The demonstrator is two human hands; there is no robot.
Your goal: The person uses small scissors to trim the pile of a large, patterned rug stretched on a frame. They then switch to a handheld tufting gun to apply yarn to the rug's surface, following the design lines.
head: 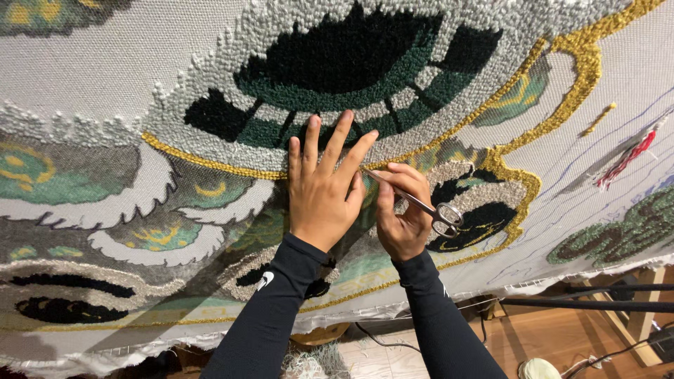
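Red tassel (627, 158), black rods (604, 303), wooden floor (562, 340).

Bright, even light falling on rug (105, 63); soft shadow lying along lower left; edges bowing from wide lens; focus staying sharp.

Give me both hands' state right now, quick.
Left hand: open, fingers spread flat on the tufted rug, holding nothing.
Right hand: closed around small silver scissors, tips at the pile.
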